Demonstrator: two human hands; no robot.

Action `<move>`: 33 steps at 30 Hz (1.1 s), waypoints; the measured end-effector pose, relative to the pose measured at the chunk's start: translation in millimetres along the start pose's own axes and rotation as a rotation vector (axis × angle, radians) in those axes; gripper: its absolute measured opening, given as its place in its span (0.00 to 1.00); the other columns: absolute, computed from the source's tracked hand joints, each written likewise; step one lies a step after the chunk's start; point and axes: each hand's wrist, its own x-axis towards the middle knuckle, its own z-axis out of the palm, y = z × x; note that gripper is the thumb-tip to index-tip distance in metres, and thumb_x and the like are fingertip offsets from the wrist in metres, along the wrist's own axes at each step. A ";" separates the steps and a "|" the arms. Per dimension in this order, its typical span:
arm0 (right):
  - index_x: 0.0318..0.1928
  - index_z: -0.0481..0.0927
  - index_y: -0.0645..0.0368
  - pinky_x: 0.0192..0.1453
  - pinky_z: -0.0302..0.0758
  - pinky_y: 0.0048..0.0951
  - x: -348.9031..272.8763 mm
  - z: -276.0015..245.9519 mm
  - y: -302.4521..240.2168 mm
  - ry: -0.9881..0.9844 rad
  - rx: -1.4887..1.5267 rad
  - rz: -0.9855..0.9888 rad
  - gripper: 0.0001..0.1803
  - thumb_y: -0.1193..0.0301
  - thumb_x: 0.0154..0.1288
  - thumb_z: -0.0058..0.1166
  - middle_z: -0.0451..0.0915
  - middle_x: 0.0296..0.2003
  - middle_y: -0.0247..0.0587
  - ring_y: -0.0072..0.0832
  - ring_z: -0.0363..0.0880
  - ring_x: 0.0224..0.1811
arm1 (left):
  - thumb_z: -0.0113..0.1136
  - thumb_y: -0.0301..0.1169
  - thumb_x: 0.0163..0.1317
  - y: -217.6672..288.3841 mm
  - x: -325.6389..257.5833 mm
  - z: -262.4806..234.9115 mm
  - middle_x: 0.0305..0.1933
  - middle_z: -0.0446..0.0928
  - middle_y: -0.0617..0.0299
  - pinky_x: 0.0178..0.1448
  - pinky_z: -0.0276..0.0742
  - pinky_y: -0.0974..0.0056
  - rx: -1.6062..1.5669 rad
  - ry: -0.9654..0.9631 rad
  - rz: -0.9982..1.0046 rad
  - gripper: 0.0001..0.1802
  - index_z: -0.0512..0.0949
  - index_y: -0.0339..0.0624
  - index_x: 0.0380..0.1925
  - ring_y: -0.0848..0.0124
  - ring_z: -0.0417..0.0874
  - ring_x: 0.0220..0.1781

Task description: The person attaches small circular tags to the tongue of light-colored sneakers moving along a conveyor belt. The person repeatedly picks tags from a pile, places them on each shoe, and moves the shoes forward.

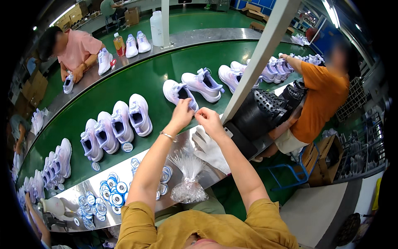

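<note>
A white and lavender sneaker (171,89) lies on the green belt, its heel toward me. My left hand (182,115) is closed at its heel collar, with the fingers over the edge of the opening. Just right of that heel, my right hand (209,121) is pinched, fingertips together; whatever it holds is too small to make out. Beyond it sits a second matching sneaker (202,86). Below my hands, a bundle of thin clear plastic fasteners (187,166) stands in a clear bag, beside a white glove (211,150) on the metal ledge.
Several sneakers (120,120) stand in a row to the left. Round blue and white tags (114,189) lie in piles on the metal ledge (137,207). A white post (259,58) rises at right, near black machinery (259,110). Co-workers sit at left and right.
</note>
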 end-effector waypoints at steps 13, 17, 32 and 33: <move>0.27 0.74 0.57 0.31 0.76 0.43 -34.0 36.7 -11.8 -0.056 -0.819 -0.353 0.02 0.74 0.56 0.51 0.76 0.27 0.44 0.42 0.80 0.31 | 0.55 0.23 0.63 3.2 -89.5 -72.0 0.42 0.78 0.55 0.44 0.79 0.68 -0.819 0.039 -0.641 0.09 0.73 0.33 0.42 0.69 0.82 0.42; 0.28 0.75 0.58 0.32 0.77 0.41 -30.7 44.3 -14.1 -0.093 -0.861 -0.360 0.02 0.74 0.55 0.50 0.76 0.28 0.45 0.41 0.80 0.33 | 0.57 0.25 0.64 -3.7 -91.2 -68.9 0.35 0.80 0.57 0.38 0.80 0.72 -0.833 0.018 -0.640 0.07 0.74 0.34 0.40 0.72 0.83 0.34; 0.40 0.74 0.63 0.41 0.75 0.43 -26.8 46.5 -10.9 -0.150 -0.349 -0.186 0.08 0.73 0.66 0.45 0.79 0.38 0.53 0.50 0.79 0.39 | 0.57 0.26 0.64 -6.4 -100.7 -67.2 0.31 0.79 0.63 0.28 0.73 0.76 -0.675 0.239 -0.538 0.03 0.77 0.38 0.34 0.77 0.80 0.31; 0.42 0.74 0.64 0.42 0.75 0.43 -28.4 42.6 -12.0 -0.139 -0.281 -0.183 0.08 0.73 0.67 0.44 0.80 0.40 0.53 0.51 0.79 0.40 | 0.57 0.26 0.64 -3.3 -100.7 -70.3 0.31 0.79 0.64 0.28 0.72 0.76 -0.628 0.281 -0.489 0.03 0.77 0.38 0.34 0.78 0.80 0.31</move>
